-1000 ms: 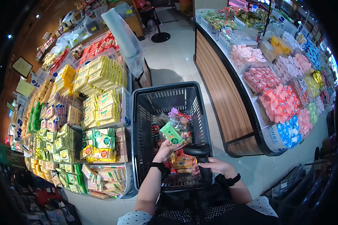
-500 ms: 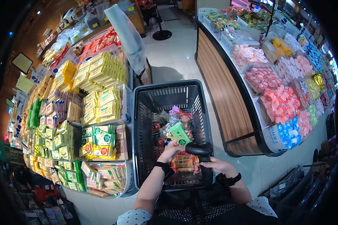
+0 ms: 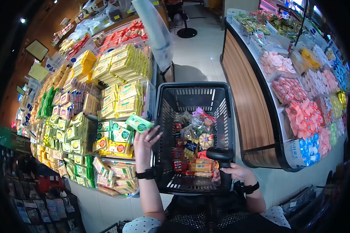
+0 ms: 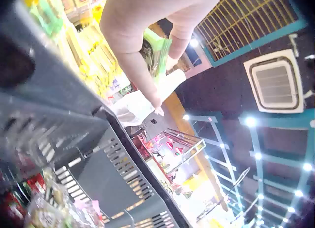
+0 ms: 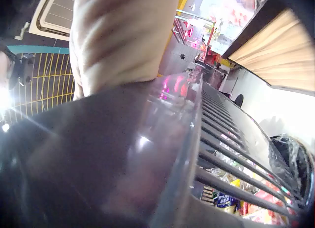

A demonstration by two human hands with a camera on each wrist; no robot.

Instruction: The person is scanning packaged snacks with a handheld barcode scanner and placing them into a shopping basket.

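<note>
One green packet (image 3: 140, 123), pinched in the left hand (image 3: 146, 143), has swung from above the basket (image 3: 192, 85) to outside its left rim; the right hand (image 3: 238, 172) grips the black handle (image 3: 220, 154).

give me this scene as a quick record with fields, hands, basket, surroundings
left hand: left hand pinches a green packet
packet position: outside the basket, near its left rim
right hand: right hand grips a black handle
basket contents: assorted packets, some red, some in clear wrap
left side: display with stacked yellow packets
right side: wood-panelled counter bearing pink, red and blue goods
floor: pale tiles
</note>
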